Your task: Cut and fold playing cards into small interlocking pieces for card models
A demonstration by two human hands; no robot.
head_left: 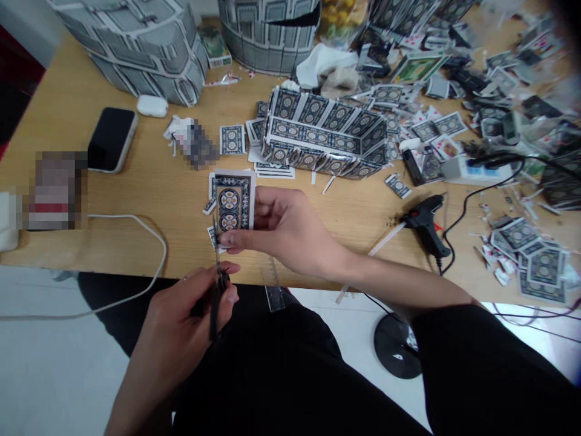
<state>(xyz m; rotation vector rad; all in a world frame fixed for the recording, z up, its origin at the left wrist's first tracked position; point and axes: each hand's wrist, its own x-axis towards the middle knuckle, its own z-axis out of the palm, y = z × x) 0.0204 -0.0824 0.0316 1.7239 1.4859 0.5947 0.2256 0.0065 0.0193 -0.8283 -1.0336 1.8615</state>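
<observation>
My right hand (290, 227) reaches in from the right and pinches a playing card (233, 194), blue-patterned back up, with the thumb on its lower part and the fingers behind it. At the lower left, my left hand (190, 315) is closed round the dark handles of a pair of scissors (215, 303). The scissor blades point away from me and lie along the card's left edge. Small cut card pieces (210, 204) lie on the table beside and below the card.
On the wooden table (190, 194), a box built of cards (318, 130) stands beyond my hands. A glue gun (426, 227) with its cord lies right, near loose cards (544, 266) and clutter. A phone (112, 139), earbud case (152, 106) and white cable (154, 233) are left.
</observation>
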